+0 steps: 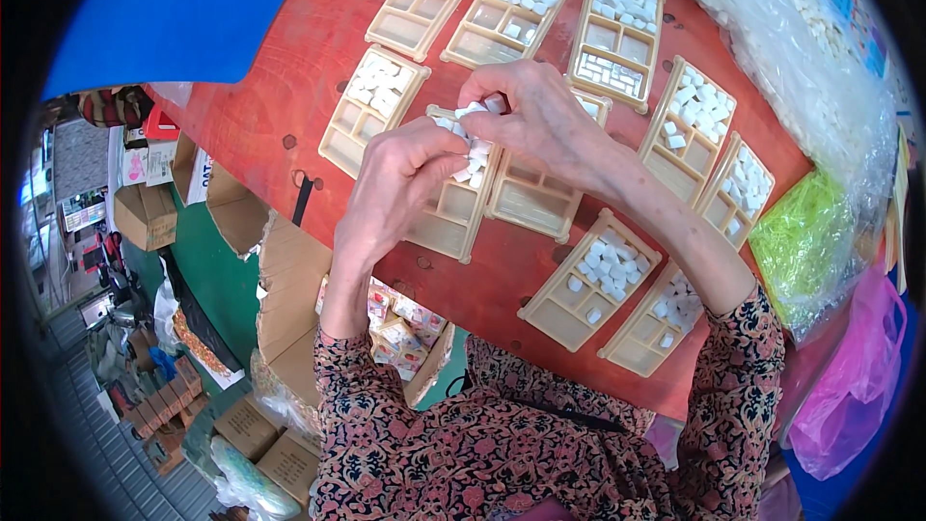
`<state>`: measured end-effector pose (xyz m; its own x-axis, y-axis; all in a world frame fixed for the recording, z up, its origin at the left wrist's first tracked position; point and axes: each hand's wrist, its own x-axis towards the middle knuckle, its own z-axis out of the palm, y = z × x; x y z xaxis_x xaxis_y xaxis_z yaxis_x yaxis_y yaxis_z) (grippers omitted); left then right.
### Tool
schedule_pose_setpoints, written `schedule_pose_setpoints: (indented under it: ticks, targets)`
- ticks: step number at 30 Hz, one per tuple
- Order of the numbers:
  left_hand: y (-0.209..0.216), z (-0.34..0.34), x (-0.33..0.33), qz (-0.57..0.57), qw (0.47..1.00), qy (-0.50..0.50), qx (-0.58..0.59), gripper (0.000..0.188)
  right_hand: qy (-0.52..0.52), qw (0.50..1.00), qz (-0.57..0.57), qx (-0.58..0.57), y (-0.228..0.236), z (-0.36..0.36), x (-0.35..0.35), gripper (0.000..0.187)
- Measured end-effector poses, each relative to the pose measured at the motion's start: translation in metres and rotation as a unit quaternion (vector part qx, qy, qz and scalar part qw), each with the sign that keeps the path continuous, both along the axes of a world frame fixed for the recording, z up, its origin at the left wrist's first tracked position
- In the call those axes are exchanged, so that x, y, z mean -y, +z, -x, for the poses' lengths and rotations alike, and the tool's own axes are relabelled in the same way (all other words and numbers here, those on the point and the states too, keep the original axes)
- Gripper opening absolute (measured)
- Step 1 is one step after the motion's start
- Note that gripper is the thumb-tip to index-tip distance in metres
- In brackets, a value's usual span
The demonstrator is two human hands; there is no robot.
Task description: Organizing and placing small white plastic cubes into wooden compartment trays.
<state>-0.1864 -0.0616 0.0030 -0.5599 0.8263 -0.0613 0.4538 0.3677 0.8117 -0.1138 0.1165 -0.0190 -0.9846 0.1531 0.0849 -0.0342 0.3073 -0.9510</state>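
Beige tray (446, 231), white blocks (475, 172): beneath left hand (391, 183) and right hand (526, 111). Right hand pinching block; left hand curled, grip unclear.

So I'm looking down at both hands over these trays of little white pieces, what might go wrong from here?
A small white piece at the right hand's fingertips might slip and land in the wrong compartment.

With the left hand close by over the same tray, the two could bump and scatter loose pieces.

The right sleeve is near the lower-right tray, so a sweep of that arm might nudge it.
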Motion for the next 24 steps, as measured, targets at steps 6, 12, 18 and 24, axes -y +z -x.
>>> schedule_pose_setpoints:
  ticks: [6, 12, 18, 24]
  targets:
    - [0.009, -0.008, -0.007, 0.072, 0.99, -0.07, -0.095, 0.009, -0.002, 1.0, 0.027, 0.015, 0.0, -0.001, -0.002, 0.013]
    - [0.011, -0.009, 0.001, 0.004, 0.998, -0.045, -0.04, 0.009, -0.016, 1.0, 0.019, -0.003, -0.001, 0.0, -0.001, 0.014]
    - [0.018, -0.009, -0.012, -0.107, 0.906, 0.164, 0.375, 0.015, -0.015, 0.996, 0.078, 0.051, 0.019, -0.018, -0.023, 0.013]
    - [0.022, -0.015, -0.027, -0.15, 0.823, 0.083, 0.542, 0.038, 0.006, 0.985, 0.131, 0.108, 0.042, -0.042, -0.016, 0.012]
